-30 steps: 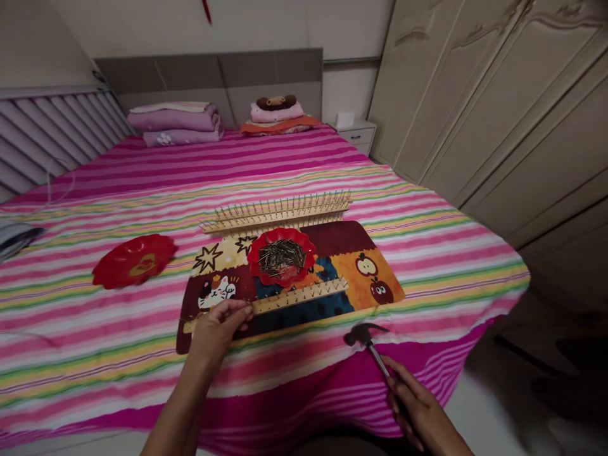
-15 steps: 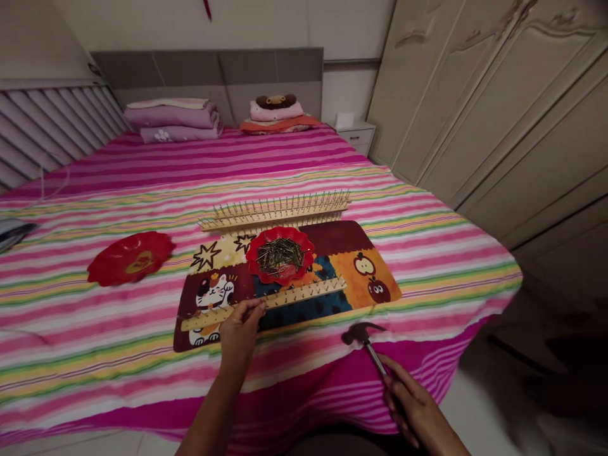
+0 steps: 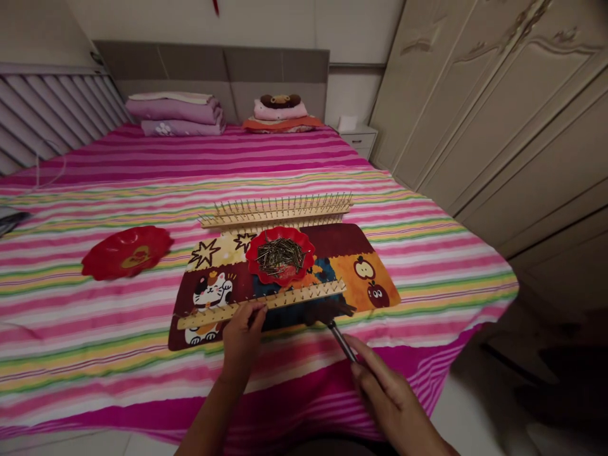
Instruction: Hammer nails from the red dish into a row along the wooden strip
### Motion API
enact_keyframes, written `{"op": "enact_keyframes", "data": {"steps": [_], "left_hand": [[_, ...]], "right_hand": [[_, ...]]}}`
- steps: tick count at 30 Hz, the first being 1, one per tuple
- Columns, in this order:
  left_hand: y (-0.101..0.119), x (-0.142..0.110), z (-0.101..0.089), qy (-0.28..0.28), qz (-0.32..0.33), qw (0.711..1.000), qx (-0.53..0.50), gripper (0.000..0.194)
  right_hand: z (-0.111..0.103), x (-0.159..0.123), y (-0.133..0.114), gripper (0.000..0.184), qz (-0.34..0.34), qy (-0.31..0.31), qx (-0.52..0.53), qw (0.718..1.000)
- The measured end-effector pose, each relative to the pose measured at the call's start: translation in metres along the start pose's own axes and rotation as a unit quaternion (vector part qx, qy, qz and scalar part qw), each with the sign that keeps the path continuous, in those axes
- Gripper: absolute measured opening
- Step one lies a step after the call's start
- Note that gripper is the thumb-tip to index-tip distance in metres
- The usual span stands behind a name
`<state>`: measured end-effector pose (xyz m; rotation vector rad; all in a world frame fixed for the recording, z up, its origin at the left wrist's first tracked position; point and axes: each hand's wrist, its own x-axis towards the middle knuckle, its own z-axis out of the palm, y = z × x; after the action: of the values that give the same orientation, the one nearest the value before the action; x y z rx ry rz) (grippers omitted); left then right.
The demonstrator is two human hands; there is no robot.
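While your right hand (image 3: pixel 389 396) grips the metal handle of a hammer (image 3: pixel 342 342), its dark, blurred head hangs over the lower edge of the printed mat (image 3: pixel 344 240), just beside the wooden strip (image 3: pixel 285 301); whether it touches anything, you cannot tell. Your left hand (image 3: pixel 243 345) is closed on that strip, which is set with a row of small nails and lies across the mat. Just above the strip, a red scalloped plate (image 3: pixel 304 272) sits on the mat, heaped with loose nails (image 3: pixel 280 255). Beyond the mat's far edge lies a second nail-studded wooden strip (image 3: pixel 275 212). A bare red plate (image 3: pixel 126 252) rests to your left on the striped bedsheet (image 3: pixel 441 278). Folded bedding (image 3: pixel 173 114) lies at the headboard (image 3: pixel 213 69), and a cream wardrobe (image 3: pixel 475 114) stands to your right.
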<state>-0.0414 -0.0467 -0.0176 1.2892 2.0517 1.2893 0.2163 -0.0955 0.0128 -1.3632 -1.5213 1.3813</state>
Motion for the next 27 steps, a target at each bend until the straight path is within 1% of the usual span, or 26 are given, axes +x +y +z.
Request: {"op": "enact_keyframes", "data": {"steps": [2,4,6,7,9,11,13,16,18,20,22,25,27], "left_hand": [[-0.004,0.0,0.0,0.002,0.012,1.0,0.0,0.022],[-0.007,0.0,0.0,-0.001,0.029,1.0,0.004,0.021],[-0.008,0.0,-0.001,-0.006,0.046,0.999,0.01,0.019],[-0.009,0.0,-0.001,-0.007,0.052,0.999,0.013,0.018],[-0.009,0.0,-0.002,-0.007,0.059,0.998,0.016,0.017],[-0.009,0.0,-0.002,-0.007,0.063,0.998,0.019,0.016],[-0.009,0.001,-0.002,-0.003,0.062,0.998,0.023,0.014],[-0.006,0.002,-0.002,-0.005,0.052,0.998,0.017,0.014],[-0.005,0.002,-0.002,-0.01,0.044,0.999,0.008,0.017],[-0.002,0.0,-0.004,-0.009,0.034,0.999,0.009,0.021],[0.002,-0.002,-0.008,0.002,0.036,0.999,0.028,0.024],[0.015,0.0,-0.017,0.024,0.073,0.995,0.067,0.025],[0.028,0.008,-0.021,0.021,0.097,0.991,0.094,0.025]], "right_hand": [[0.008,0.014,-0.024,0.044,-0.085,-0.049,-0.037,0.995],[0.018,0.027,-0.043,0.041,-0.149,-0.068,-0.079,0.983],[0.029,0.038,-0.056,0.042,-0.217,-0.071,-0.124,0.966],[0.033,0.043,-0.059,0.043,-0.24,-0.073,-0.15,0.956],[0.042,0.05,-0.063,0.046,-0.251,-0.082,-0.205,0.942],[0.046,0.053,-0.063,0.048,-0.231,-0.098,-0.249,0.936],[0.047,0.053,-0.062,0.049,-0.218,-0.11,-0.258,0.935],[0.039,0.043,-0.06,0.047,-0.221,-0.114,-0.205,0.947],[0.026,0.033,-0.053,0.046,-0.21,-0.111,-0.159,0.958],[0.009,0.024,-0.038,0.045,-0.163,-0.1,-0.14,0.972],[-0.01,0.014,-0.015,0.047,-0.099,-0.082,-0.124,0.984],[-0.035,0.001,0.025,0.048,-0.002,-0.009,-0.095,0.995],[-0.044,-0.008,0.049,0.052,0.073,0.038,-0.04,0.996]]}}
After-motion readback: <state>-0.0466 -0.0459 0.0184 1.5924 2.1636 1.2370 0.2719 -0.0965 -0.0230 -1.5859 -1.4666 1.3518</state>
